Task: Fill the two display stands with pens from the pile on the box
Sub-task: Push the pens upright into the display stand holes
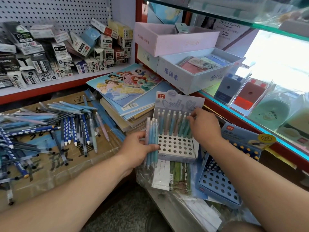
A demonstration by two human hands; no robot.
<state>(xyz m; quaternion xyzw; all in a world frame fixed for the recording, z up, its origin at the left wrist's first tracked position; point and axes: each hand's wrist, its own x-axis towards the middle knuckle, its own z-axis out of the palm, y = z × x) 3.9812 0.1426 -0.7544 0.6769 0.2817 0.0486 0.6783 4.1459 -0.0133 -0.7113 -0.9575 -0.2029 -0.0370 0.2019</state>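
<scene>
Currently, left hand (135, 148) grips a bundle of pens (151, 131), long axis upright; vacant holes of the white display stand (175, 146) lie just right of it; right hand (206, 127) pinches a seated pen (187, 127) beyond them.

Matt cardboard box (55, 164), glossy notebook cover (127, 84)

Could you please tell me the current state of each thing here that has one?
White stand: back rows filled, front holes empty.
Blue stand: front holes empty.
Pen bundle: gripped in the left hand.
Right hand: fingers at the standing pens, grip unclear.
Pen pile: loose on the cardboard box.
</scene>
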